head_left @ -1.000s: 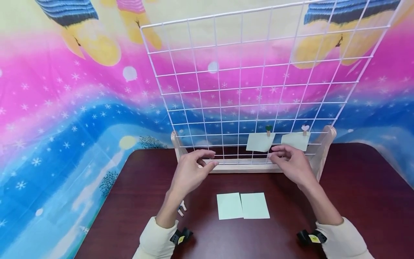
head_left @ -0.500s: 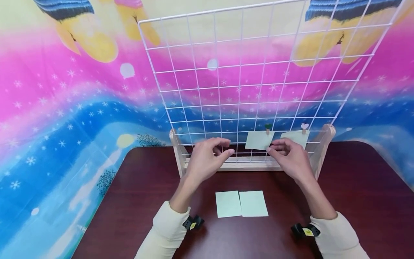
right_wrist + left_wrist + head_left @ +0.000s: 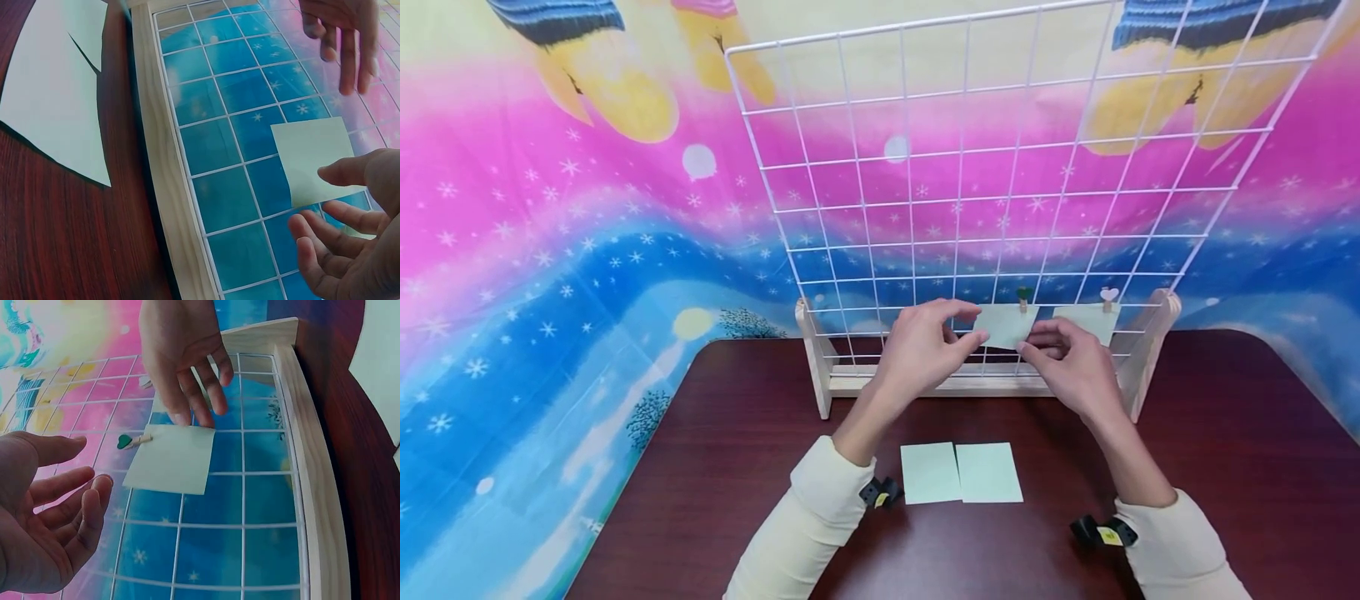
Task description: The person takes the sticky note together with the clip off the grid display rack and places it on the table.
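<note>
A pale green square note (image 3: 1006, 325) hangs on the white wire grid (image 3: 242, 499), held by a wooden clothespin with a green heart (image 3: 127, 441). My right hand (image 3: 1075, 365) is at the note's right edge; in the right wrist view its thumb overlaps the note's face, with the fingers apart from the thumb. Whether it touches the paper I cannot tell. My left hand (image 3: 927, 346) is raised by the note's left edge, thumb and fingers spread. In the left wrist view that hand (image 3: 53, 515) appears apart from the paper, near the clothespin.
Another note (image 3: 1088, 321) hangs to the right under a clothespin with a white heart (image 3: 1108, 295). Two pale green notes (image 3: 930, 473) lie side by side on the dark red table (image 3: 737, 433). Wooden feet (image 3: 815, 358) support the grid before a colourful cloth backdrop (image 3: 587, 250).
My left hand has moved right and slightly up, from the grid's lower left to the note's left edge. The right hand has stayed almost in place by the note's right edge.
</note>
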The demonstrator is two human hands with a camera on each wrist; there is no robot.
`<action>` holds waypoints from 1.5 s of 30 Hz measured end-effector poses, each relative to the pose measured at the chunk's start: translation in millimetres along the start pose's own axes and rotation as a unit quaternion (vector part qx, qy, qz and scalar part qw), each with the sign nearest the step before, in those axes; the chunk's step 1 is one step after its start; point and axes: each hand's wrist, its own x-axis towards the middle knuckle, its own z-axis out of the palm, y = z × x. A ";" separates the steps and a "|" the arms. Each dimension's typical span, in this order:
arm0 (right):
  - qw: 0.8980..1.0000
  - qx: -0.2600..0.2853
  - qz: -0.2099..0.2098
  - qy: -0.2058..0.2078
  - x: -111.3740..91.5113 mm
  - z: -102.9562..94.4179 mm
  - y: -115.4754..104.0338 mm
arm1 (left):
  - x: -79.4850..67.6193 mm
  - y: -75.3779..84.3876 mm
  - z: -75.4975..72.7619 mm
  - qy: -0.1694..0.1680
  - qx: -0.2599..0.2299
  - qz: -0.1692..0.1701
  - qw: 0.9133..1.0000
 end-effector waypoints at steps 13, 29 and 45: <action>1.000 0.012 -0.006 -0.005 -2.1 -1.4 1.4 | 28.1 18.5 16.0 0.001 -0.005 0.039 0.999; 1.000 0.026 -0.012 0.001 -1.8 10.2 6.9 | 48.5 34.1 32.6 -0.017 0.110 0.050 0.993; 0.999 0.014 -0.011 0.026 2.5 2.2 12.7 | 53.6 33.2 45.7 0.054 0.182 0.093 0.977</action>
